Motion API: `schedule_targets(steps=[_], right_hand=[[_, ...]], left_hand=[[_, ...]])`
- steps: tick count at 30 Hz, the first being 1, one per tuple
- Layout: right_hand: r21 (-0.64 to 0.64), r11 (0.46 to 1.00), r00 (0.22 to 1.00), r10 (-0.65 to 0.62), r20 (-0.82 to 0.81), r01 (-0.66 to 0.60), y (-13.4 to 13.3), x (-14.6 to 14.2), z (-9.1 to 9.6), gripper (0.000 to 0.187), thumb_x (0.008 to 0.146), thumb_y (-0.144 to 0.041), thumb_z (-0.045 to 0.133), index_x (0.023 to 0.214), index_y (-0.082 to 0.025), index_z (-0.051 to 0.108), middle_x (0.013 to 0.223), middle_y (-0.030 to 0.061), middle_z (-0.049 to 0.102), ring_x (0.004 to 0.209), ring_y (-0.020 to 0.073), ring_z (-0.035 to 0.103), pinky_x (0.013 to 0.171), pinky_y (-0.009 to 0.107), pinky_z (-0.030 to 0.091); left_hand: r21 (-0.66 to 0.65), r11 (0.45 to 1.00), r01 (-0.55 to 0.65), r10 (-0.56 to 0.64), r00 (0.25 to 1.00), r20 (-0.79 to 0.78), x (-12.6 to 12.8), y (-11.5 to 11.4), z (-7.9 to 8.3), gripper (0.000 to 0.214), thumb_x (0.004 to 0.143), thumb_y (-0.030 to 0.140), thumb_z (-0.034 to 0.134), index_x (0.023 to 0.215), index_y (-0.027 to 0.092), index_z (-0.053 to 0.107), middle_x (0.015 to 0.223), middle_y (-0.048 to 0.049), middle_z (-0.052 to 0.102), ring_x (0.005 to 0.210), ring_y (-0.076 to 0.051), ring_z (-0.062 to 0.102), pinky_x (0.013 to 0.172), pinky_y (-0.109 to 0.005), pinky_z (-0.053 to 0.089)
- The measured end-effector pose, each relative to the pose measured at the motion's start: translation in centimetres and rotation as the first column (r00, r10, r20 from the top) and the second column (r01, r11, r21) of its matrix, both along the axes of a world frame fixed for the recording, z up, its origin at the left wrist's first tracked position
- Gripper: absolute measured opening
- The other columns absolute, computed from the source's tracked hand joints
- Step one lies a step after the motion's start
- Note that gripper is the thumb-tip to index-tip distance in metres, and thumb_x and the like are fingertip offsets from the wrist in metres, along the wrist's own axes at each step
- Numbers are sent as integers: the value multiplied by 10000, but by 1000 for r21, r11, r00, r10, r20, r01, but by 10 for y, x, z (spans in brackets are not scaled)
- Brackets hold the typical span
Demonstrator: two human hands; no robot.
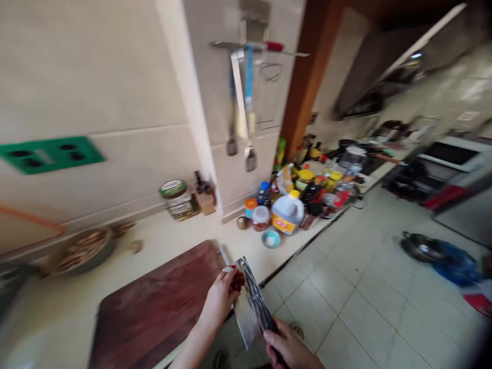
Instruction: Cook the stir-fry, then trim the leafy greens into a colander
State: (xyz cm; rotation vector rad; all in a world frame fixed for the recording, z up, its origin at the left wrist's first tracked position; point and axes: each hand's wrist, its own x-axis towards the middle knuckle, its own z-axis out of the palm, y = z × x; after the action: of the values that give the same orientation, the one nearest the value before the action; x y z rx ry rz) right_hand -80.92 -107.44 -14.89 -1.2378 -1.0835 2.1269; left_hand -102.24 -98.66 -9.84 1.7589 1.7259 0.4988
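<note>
My right hand (pixel 286 344) is wrapped round the dark handle of a cleaver (pixel 248 312). The broad blade lies tilted, flat side up, just off the right edge of the cutting board. On the blade's far part sit dark red chopped pieces (pixel 237 281), blurred, possibly chili. Bent over them, the fingers of my left hand (pixel 223 292) close on the pieces against the steel. The reddish-brown cutting board (pixel 157 302) rests on the counter to the left. Another thin metal blade or strip (pixel 225 254) shows by its right corner, partly hidden behind my left hand.
Beyond the board are a small teal bowl (pixel 271 239), a large jug with a yellow cap (pixel 287 212) and several jars. A bowl of brownish food (pixel 84 251) stands at the left, a knife block (pixel 205 197) by the wall. The tiled floor (pixel 330 292) lies right of the counter edge.
</note>
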Motion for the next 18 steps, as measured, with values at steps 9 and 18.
schedule_targets(steps=[9, 18], right_hand=[[5, 909, 909, -416, -13, 416, -20, 247, 33, 412, 764, -568, 500, 887, -182, 430, 430, -103, 453, 250, 31, 311, 264, 138, 207], [17, 753, 746, -655, 119, 658, -15, 447, 21, 524, 643, -670, 573, 776, -168, 502, 421, -70, 454, 347, 48, 386, 338, 154, 267]], left_hand=[[93, 918, 387, -395, 913, 98, 300, 49, 25, 520, 632, 32, 579, 1119, 212, 552, 977, -61, 584, 846, -182, 577, 745, -298, 470], [-27, 795, 605, -597, 790, 140, 549, 91, 22, 479, 622, 42, 576, 1073, 202, 587, 1027, -66, 576, 877, -180, 560, 763, -281, 458]])
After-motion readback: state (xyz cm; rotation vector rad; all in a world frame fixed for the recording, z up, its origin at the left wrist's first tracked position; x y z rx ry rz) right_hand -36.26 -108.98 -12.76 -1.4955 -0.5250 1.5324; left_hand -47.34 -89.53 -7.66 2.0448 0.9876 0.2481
